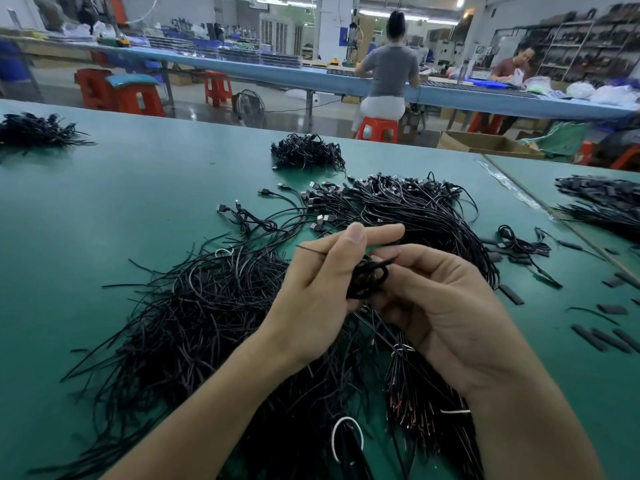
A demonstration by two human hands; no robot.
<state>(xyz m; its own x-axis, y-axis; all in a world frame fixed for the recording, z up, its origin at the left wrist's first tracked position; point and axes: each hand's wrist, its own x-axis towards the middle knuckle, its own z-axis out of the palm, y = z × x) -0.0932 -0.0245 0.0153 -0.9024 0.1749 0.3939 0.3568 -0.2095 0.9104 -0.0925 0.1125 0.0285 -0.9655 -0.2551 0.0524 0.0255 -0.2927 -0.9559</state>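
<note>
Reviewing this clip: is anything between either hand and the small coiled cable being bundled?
Nothing visible is. The left hand and right hand both hold the coiled cable directly, fingers on it, above the loose cable pile on the green table.

A green counter (138, 188) carries a small heap of black cables (306, 152) at its far edge and another heap (34, 129) at far left. Short black sleeves (604, 337) lie scattered at right. Beyond, a floor fan (251, 107) stands near red stools (119, 95), and a seated person (389, 69) faces a long blue counter (242, 65).
</note>
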